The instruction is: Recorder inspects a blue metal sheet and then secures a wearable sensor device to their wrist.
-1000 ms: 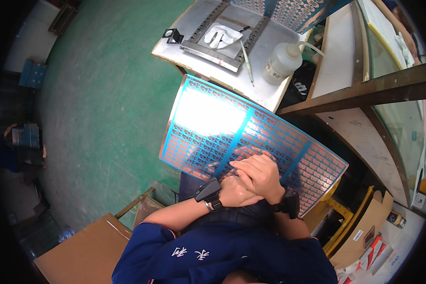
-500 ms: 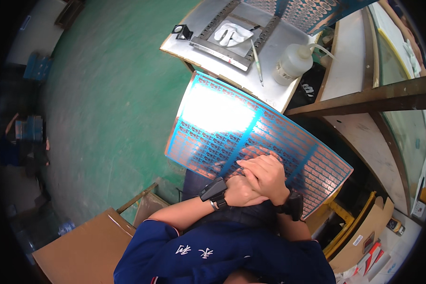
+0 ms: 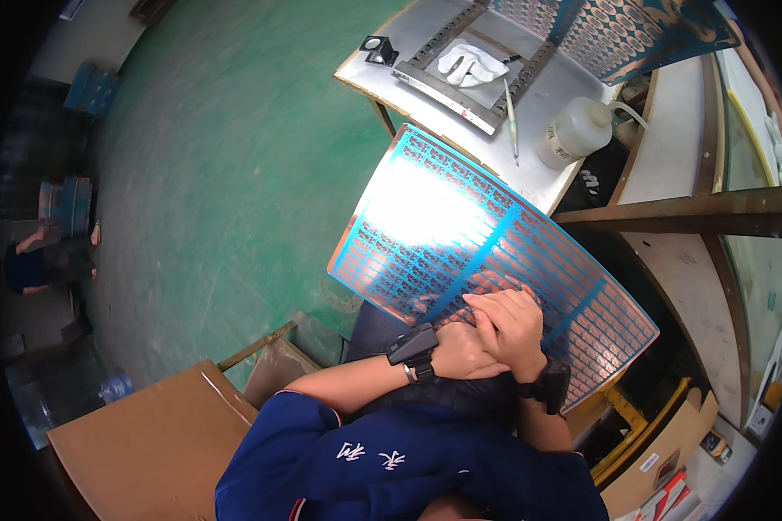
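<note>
My left hand (image 3: 460,352) is closed, its knuckles up and part of its fingers tucked under the other hand. Across it lies my right hand (image 3: 511,323), fingers bent and pressed together; no tool shows in either hand. Both are held together in front of my body, over the near edge of a large copper-coloured circuit board panel (image 3: 573,286) with bright blue bands and rows of small patterns. The panel leans tilted between my lap and the worktable, with strong glare on its upper left part. My fingers are mirrored on its surface.
On the white worktable (image 3: 365,74) sit a metal frame (image 3: 447,97) with a white glove (image 3: 471,65), a pen-like tool (image 3: 512,126), a folding magnifier (image 3: 378,49) and a squeeze bottle (image 3: 575,132). Another patterned panel (image 3: 643,35) stands behind. A cardboard box (image 3: 148,438) is at my left.
The whole view has shifted, so the table, panel and hands appear further right. My hands stay together in the same pose. A person far left shows more clearly.
</note>
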The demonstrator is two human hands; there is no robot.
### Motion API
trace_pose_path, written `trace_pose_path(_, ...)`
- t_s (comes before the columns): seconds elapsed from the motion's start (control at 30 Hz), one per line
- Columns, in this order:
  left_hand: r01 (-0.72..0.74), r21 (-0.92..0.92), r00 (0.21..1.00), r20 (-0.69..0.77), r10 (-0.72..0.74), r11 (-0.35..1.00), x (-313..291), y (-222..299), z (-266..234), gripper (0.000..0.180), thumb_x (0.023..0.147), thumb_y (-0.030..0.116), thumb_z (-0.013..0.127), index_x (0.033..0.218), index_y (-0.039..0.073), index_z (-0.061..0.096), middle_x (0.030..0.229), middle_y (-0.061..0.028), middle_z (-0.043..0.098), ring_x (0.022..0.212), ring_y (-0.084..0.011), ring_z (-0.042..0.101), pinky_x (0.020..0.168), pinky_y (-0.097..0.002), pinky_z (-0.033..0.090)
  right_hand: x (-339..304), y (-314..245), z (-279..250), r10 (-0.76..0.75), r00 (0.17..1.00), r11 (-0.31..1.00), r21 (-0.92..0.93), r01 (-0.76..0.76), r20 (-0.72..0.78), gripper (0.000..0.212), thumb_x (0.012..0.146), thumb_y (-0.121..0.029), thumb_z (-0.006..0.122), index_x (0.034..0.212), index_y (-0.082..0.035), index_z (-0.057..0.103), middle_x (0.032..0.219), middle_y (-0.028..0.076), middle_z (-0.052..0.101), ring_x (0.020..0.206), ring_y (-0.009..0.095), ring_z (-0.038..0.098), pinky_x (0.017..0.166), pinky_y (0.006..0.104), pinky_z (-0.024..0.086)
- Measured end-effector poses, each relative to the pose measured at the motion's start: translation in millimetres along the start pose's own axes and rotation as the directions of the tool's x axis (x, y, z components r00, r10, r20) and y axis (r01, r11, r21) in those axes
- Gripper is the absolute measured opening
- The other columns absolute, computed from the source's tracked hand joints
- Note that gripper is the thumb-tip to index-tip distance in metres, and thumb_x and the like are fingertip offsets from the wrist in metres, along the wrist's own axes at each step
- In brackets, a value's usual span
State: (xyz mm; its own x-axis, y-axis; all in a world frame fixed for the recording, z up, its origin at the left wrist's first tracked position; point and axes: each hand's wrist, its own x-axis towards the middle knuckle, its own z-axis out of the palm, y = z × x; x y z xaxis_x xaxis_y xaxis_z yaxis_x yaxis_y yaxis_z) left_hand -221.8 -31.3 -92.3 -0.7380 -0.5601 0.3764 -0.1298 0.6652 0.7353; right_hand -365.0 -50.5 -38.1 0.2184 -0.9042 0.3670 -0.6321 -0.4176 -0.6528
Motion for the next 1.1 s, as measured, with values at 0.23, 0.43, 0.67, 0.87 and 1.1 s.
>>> trace_pose_path(0.23,-0.011,0.004,0.999,-0.037,0.011,1.0,-1.3,-0.8,3.0,0.025,0.081,0.034,0.072,0.084,0.009,0.07,0.077,-0.008,0.067,0.066,-0.0237,0.066,0.057,-0.0356,0.052,-0.3,-1.7,0.3,0.001,1.0,1.0,-0.012,-0.001,0.012,0.019,0.075,-0.009,0.067,0.094,-0.008,0.071,0.08,0.004,0.067,0.069,0.021,0.06,0.063,0.0335,0.046)
trace_pose_path(0.43,-0.01,0.028,0.998,-0.055,0.011,1.0,1.2,1.1,-0.6,0.026,0.082,0.036,0.071,0.081,0.009,0.07,0.071,-0.007,0.066,0.061,-0.0231,0.065,0.054,-0.0345,0.051,-0.8,1.0,2.8,-0.003,1.0,1.0,-0.004,0.003,0.018,0.02,0.077,-0.008,0.066,0.096,-0.008,0.07,0.081,0.005,0.067,0.069,0.022,0.06,0.064,0.0337,0.046)
trace_pose_path(0.67,-0.022,0.024,0.999,-0.048,0.023,0.999,3.2,1.5,0.2,0.027,0.083,0.036,0.069,0.078,0.01,0.069,0.069,-0.0067,0.065,0.058,-0.0226,0.064,0.053,-0.0342,0.051,0.3,-1.0,-2.0,-0.001,0.999,1.0,-0.024,0.002,0.032,0.019,0.078,-0.008,0.065,0.097,-0.008,0.07,0.082,0.005,0.067,0.069,0.022,0.06,0.064,0.0337,0.046)
trace_pose_path(0.87,-0.026,0.029,0.999,-0.04,0.027,0.999,2.5,1.5,1.3,0.026,0.083,0.036,0.069,0.079,0.01,0.07,0.069,-0.0067,0.066,0.059,-0.0225,0.064,0.054,-0.0341,0.051,-0.3,-0.7,-0.5,0.003,1.0,1.0,-0.019,-0.003,0.019,0.018,0.078,-0.008,0.065,0.095,-0.007,0.07,0.081,0.005,0.067,0.07,0.021,0.061,0.064,0.0334,0.046)
trace_pose_path(1.1,-0.012,0.021,0.999,-0.033,0.013,1.0,2.5,1.3,-2.5,0.025,0.082,0.036,0.07,0.081,0.011,0.073,0.072,-0.0075,0.067,0.063,-0.0234,0.065,0.056,-0.0359,0.05,-1.7,1.4,2.0,0.004,1.0,1.0,-0.01,-0.004,-0.003,0.017,0.077,-0.01,0.067,0.094,-0.008,0.072,0.08,0.005,0.068,0.071,0.022,0.062,0.063,0.0331,0.047)
